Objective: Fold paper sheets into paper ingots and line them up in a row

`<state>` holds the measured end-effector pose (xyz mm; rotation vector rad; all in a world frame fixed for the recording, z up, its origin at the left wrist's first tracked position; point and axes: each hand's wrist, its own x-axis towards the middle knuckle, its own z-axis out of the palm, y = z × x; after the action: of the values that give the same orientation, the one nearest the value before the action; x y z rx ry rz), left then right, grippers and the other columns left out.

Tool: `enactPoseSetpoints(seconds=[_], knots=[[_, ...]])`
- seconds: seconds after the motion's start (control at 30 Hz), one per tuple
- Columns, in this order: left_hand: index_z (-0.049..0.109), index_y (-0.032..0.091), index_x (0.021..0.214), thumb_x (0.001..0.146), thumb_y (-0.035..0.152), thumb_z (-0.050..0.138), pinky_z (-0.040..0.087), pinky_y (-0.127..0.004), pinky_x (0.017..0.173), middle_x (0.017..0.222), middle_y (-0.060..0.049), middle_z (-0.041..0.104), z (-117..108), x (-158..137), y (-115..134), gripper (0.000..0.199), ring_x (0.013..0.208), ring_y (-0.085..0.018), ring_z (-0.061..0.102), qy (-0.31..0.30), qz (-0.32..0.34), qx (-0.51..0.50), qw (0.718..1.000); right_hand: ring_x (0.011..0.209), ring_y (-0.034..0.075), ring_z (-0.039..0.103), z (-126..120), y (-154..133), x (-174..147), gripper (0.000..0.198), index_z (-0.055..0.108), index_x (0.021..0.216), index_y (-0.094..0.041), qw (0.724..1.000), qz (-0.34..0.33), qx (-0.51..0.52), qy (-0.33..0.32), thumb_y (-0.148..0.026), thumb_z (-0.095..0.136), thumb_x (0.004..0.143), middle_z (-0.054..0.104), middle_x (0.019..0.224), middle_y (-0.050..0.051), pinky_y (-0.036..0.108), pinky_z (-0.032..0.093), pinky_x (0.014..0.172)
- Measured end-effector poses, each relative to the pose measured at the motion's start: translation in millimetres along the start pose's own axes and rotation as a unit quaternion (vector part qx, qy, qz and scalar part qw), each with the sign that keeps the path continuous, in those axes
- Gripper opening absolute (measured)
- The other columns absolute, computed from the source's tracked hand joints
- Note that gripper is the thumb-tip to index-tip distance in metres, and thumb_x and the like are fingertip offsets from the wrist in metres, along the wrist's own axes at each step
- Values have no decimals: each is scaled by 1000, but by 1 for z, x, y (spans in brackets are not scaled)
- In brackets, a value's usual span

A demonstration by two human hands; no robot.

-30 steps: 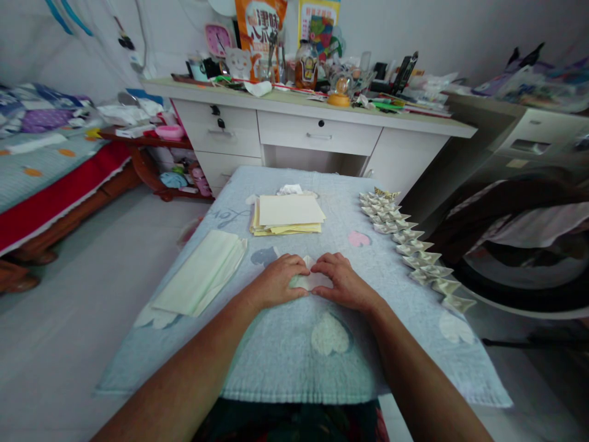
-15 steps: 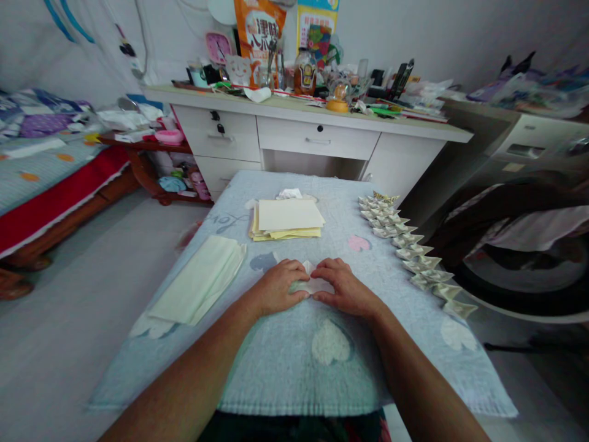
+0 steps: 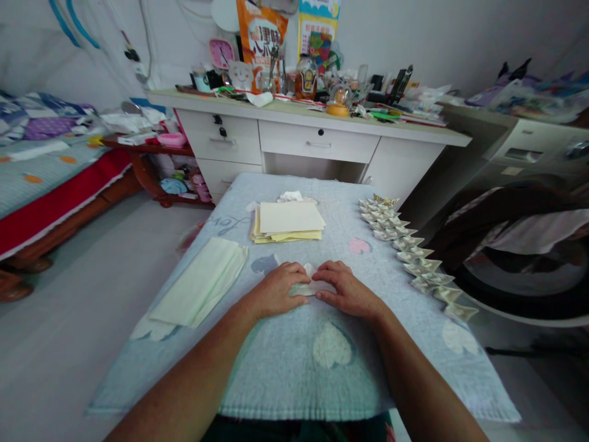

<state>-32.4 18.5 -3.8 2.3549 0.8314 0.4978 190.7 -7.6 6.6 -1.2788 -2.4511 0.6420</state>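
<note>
Between my two hands a small piece of folded white paper (image 3: 309, 288) lies on the cloth-covered table, its pointed tip showing past the fingertips. My left hand (image 3: 281, 288) grips its left side, thumb on the near edge and fingers over the top. On the right side my right hand (image 3: 344, 287) holds it in the same way. The fingers hide much of the paper. Beyond the hands is a stack of cream and yellow paper sheets (image 3: 291, 218). Left of them lies a pile of pale green folded paper (image 3: 202, 282).
A row of folded paper pieces (image 3: 414, 255) with pointed ends runs along the table's right side. The blue cloth (image 3: 276, 374) has heart patterns. At the back stands a cluttered white desk (image 3: 317, 144); a washing machine (image 3: 529, 153) is at right, a bed (image 3: 55, 178) at left.
My thumbs have moved slightly apart along the paper's near edge, so more of that edge shows. The view has shifted a little; the stacks and the row stay put.
</note>
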Motion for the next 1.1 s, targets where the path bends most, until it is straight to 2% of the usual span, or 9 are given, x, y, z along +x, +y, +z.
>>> enactPoseSetpoints(seconds=[0.43, 0.63, 0.83, 1.0, 1.1], knots=[[65, 17, 111, 73, 24, 69, 41, -35, 97, 111, -8, 58, -5, 0, -1, 39, 109, -22, 52, -31, -16, -13, 999, 108, 25, 48, -5, 3, 0, 46, 60, 120, -22, 999, 1, 14, -30, -37, 70, 79, 55, 119, 9, 42, 35, 95], [65, 17, 110, 71, 26, 72, 41, -35, 97, 110, -8, 58, -5, 1, -2, 41, 108, -23, 52, -34, -16, -6, 999, 109, 25, 48, -6, 3, 0, 43, 60, 119, -20, 1000, -6, 16, -25, -32, 70, 79, 56, 119, 9, 42, 35, 97], [65, 17, 110, 75, 24, 67, 41, -34, 97, 109, -8, 58, -4, 1, -2, 36, 107, -21, 52, -30, -8, -5, 1000, 107, 25, 48, -4, 4, 0, 42, 59, 119, -21, 1000, -8, 15, -21, -37, 67, 81, 56, 117, 9, 41, 35, 95], [65, 17, 110, 76, 23, 66, 40, -33, 98, 109, -7, 58, -5, 1, 0, 35, 108, -20, 52, -31, -12, -12, 999, 99, 24, 48, 3, 0, 1, 43, 61, 113, -21, 1000, 8, -8, 2, -47, 67, 78, 56, 110, 8, 40, 35, 89], [64, 18, 111, 77, 24, 65, 40, -33, 99, 109, -7, 58, -5, 1, 0, 34, 109, -20, 52, -33, -13, -15, 999, 98, 24, 47, 6, -2, 3, 40, 61, 111, -21, 1000, 15, -17, 10, -47, 65, 80, 56, 108, 8, 39, 34, 88]])
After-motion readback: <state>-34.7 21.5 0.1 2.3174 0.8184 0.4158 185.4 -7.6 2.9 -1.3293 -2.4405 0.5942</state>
